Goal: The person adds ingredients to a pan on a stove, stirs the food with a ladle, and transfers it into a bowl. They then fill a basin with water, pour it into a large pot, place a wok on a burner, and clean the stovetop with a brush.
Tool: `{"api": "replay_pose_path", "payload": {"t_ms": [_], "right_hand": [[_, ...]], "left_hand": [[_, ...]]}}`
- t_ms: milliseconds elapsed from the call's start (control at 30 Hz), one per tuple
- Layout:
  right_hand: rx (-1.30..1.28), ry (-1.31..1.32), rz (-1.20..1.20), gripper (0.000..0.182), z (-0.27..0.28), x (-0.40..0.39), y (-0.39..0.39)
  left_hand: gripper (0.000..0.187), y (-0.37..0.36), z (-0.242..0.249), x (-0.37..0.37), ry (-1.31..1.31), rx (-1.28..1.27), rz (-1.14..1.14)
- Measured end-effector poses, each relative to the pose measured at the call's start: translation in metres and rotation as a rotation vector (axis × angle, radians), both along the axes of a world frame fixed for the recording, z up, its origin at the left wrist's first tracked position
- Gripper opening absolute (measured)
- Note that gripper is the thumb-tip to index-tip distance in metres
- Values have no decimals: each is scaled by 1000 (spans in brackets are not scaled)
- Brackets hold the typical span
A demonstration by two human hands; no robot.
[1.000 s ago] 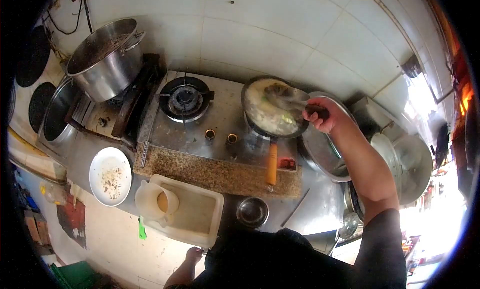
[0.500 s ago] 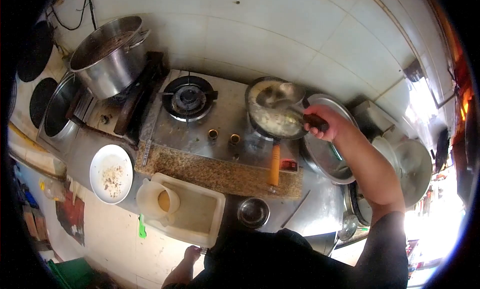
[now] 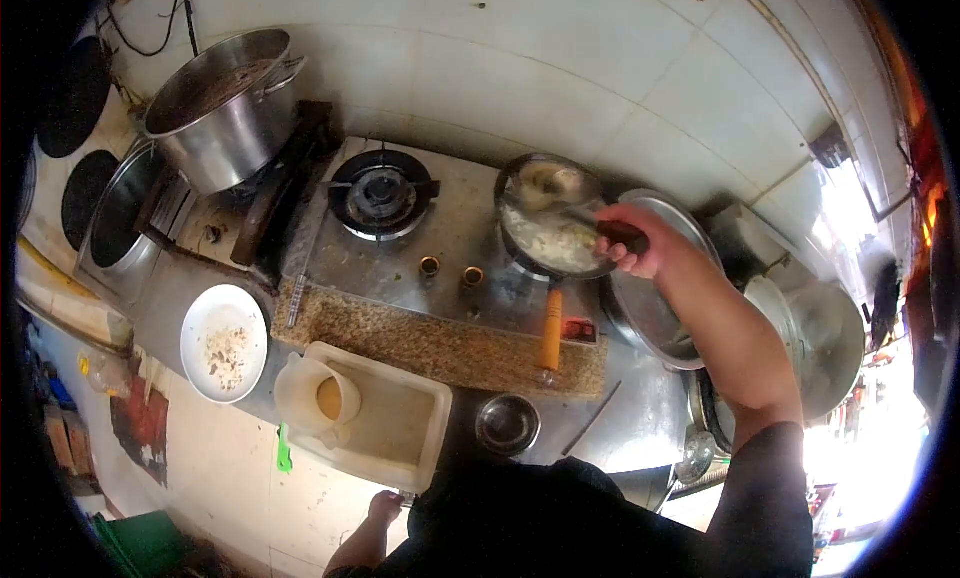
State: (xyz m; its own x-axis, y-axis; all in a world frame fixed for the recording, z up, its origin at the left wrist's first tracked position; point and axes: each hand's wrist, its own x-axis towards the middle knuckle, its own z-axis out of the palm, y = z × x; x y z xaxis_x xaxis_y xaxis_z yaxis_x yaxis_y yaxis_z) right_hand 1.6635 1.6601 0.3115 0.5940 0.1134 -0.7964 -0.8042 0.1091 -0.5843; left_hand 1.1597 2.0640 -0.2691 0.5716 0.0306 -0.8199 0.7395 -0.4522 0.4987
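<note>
My right hand is closed round the dark handle of a ladle, whose bowl sits in a pan on the right burner. Pale, whitish food in liquid fills part of that pan. The pan's wooden handle points toward me, with no hand on it. Low by the counter's front edge, my left hand has its fingers curled against a small metallic piece, too small to make out.
A tall steel pot stands left of a bare burner. Nearer are a white plate with crumbs, a plastic tub holding a jug, and a small metal bowl. A large metal basin lies beside the pan.
My right hand has moved slightly left and down with the ladle, and the ladle's bowl has dropped lower into the pan. My left hand stays in place.
</note>
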Motion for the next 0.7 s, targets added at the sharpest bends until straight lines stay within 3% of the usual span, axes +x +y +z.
{"api": "replay_pose_path", "payload": {"t_ms": [267, 333, 433, 467, 533, 567, 633, 700], "right_hand": [[65, -2, -60, 19, 0, -2, -13], [19, 9, -83, 20, -4, 3, -15], [28, -8, -68, 23, -16, 16, -26], [29, -8, -69, 23, -19, 19, -27], [15, -68, -88, 24, -24, 25, -30], [15, -67, -88, 24, -23, 26, -30], [-22, -7, -112, 23, -24, 29, -29], [-36, 2, -113, 23, -20, 29, -26]], "left_hand": [[29, 5, -17, -13, 18, 65, -65], [26, 13, -32, -16, -235, 10, -464], [24, -1, 32, 12, 275, -24, 64], [24, -3, 35, 13, 276, -22, 64], [23, -5, 42, 16, -147, 246, -467], [23, -4, 39, 14, -146, 246, -468], [23, 4, -10, -6, -91, -14, -107], [23, 0, -16, -4, -30, 57, -168]]}}
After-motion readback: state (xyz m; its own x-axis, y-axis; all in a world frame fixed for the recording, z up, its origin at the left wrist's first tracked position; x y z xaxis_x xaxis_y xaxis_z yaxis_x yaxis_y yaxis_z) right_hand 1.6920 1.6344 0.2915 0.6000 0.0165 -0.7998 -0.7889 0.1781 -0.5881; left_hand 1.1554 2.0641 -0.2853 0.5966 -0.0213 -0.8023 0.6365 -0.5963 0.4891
